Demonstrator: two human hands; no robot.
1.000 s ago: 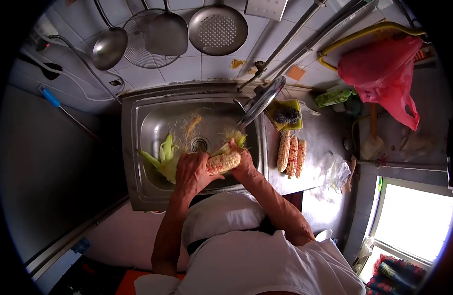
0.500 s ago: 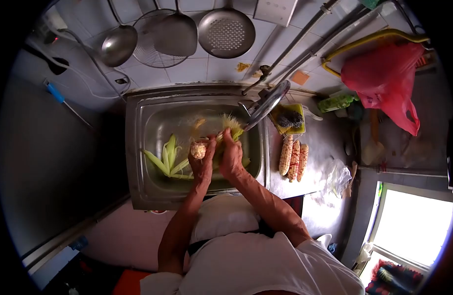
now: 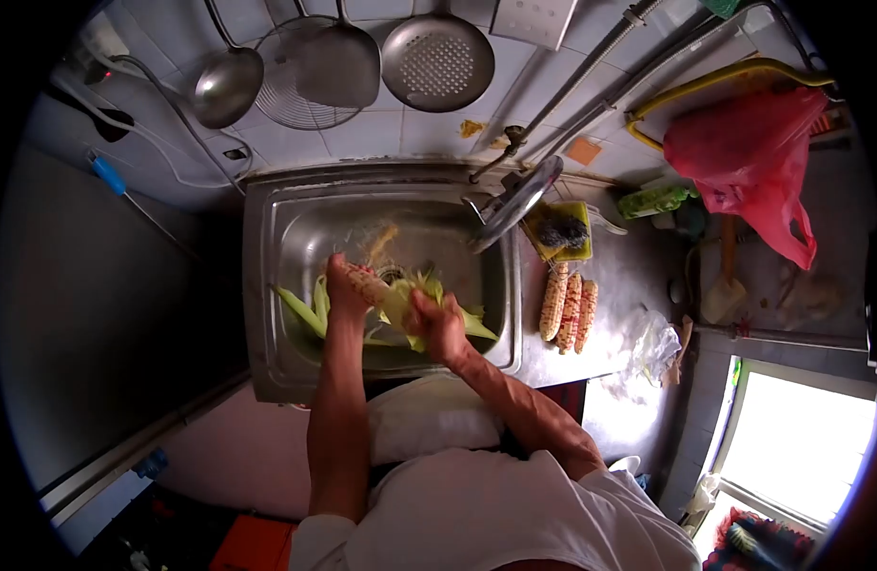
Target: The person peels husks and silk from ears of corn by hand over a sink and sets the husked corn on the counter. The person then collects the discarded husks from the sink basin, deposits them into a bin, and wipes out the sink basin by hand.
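Likely stiff corn cob [image 3: 366, 285] is clamped by left hand [image 3: 341, 280] at the best-held bare end, soft-looking husk [image 3: 397, 303] by right hand [image 3: 442, 329].

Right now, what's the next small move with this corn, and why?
I'd pull the right hand away from the left hand, stripping the pale green leafy husk. The left hand grips the red-speckled cream corn cob, its kernels bare there; husk bunches at the other end, in the right hand.
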